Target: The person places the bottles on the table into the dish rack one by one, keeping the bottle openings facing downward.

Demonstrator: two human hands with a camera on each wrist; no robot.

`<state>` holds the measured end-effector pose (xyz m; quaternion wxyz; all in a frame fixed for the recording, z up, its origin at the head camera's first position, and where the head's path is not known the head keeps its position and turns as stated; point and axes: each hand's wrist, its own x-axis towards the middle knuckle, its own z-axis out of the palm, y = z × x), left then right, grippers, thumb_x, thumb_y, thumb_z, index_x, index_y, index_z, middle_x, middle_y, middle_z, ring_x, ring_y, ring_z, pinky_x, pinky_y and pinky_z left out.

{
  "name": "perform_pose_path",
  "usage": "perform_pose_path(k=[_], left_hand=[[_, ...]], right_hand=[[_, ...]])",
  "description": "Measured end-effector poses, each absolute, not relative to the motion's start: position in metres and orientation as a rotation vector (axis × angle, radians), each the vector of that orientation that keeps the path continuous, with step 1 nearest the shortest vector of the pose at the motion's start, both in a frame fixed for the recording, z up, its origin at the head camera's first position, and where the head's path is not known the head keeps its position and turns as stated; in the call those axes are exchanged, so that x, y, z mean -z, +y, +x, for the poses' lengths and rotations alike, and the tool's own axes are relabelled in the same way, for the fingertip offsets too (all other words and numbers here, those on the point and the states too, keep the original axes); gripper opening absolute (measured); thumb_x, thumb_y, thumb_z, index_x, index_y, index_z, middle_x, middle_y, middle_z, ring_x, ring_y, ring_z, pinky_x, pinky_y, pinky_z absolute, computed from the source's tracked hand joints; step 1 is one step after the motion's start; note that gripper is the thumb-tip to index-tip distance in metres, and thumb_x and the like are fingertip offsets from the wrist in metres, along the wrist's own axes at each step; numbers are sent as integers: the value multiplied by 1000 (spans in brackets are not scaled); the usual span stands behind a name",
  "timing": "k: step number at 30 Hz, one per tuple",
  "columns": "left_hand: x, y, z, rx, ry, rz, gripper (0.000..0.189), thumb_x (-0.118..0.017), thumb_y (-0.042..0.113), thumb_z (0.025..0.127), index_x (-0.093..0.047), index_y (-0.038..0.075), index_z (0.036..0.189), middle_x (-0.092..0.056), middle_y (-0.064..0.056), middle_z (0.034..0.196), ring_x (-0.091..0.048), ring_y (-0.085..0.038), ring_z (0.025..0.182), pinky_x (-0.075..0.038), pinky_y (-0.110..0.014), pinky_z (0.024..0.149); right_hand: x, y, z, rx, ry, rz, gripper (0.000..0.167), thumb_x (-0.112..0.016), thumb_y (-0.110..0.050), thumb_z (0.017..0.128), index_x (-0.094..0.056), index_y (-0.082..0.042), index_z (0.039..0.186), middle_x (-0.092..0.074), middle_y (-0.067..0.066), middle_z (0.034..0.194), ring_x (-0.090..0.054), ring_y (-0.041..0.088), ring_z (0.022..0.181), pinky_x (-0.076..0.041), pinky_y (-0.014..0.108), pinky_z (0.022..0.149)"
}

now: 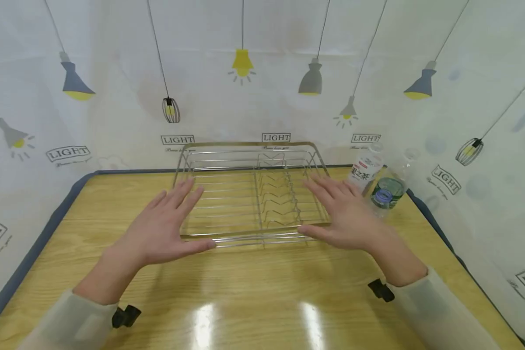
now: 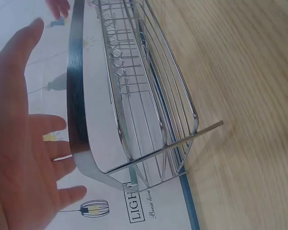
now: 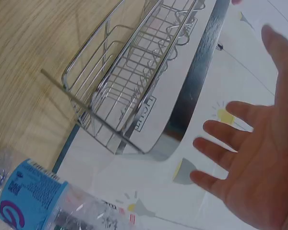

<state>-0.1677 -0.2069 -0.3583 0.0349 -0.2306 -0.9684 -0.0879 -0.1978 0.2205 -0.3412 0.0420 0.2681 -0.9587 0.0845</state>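
A metal wire dish rack [image 1: 255, 232] stands on the wooden table, with a row of zigzag plate dividers [image 1: 280, 199] on its right side. My left hand [image 1: 168, 226] is over the rack's left front corner, fingers straight and thumb spread toward the middle. Over the right front corner is my right hand [image 1: 343, 211], its palm down and fingers spread. In the left wrist view, the left fingertips are right at the rack's flat metal band [image 2: 77, 91]. The right wrist view has the right fingers apart from that band [image 3: 194, 91]. Neither hand holds anything.
Two clear plastic bottles stand at the back right beside my right hand: a white-labelled bottle [image 1: 364, 170] and a green-labelled bottle [image 1: 387, 191]. The wooden table [image 1: 253, 291] ends at a cloth backdrop [image 1: 127, 121] printed with lamps, which surrounds its back and sides.
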Motion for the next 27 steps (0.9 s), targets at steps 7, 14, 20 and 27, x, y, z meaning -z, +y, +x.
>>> perform_pose_path(k=[7, 14, 20, 27], left_hand=[[358, -204, -161, 420, -2827, -782, 106, -78, 68, 93, -36, 11, 172, -25, -15, 182, -30, -45, 166, -36, -70, 126], [362, -202, -158, 718, -2471, -889, 64, -93, 21, 89, -68, 7, 147, -68, -13, 147, -66, -38, 135, -56, -60, 108], [358, -194, -149, 1001, -2368, -901, 52, -90, 2, 87, -75, 12, 136, -76, -3, 131, -70, -18, 119, -60, -25, 89], [355, -191, -136, 1302, -2385, -882, 44, -84, -2, 93, -77, 16, 132, -78, -1, 123, -74, -8, 105, -62, -25, 80]], right_hand=[[341, 249, -192, -500, -2627, 814, 67, -81, -34, 100, -56, -11, 158, -68, 14, 144, -68, 36, 126, -54, 59, 108], [333, 287, -193, -723, -2386, 814, 49, -84, -1, 90, -71, -6, 138, -74, 8, 122, -61, 9, 108, -45, 17, 96], [329, 320, -189, -815, -2439, 570, 45, -79, -3, 98, -67, -4, 141, -68, 14, 129, -50, -7, 112, -36, 9, 95], [333, 350, -192, -935, -2651, 355, 61, -75, -23, 106, -51, -4, 159, -54, 20, 150, -51, 9, 125, -35, 9, 95]])
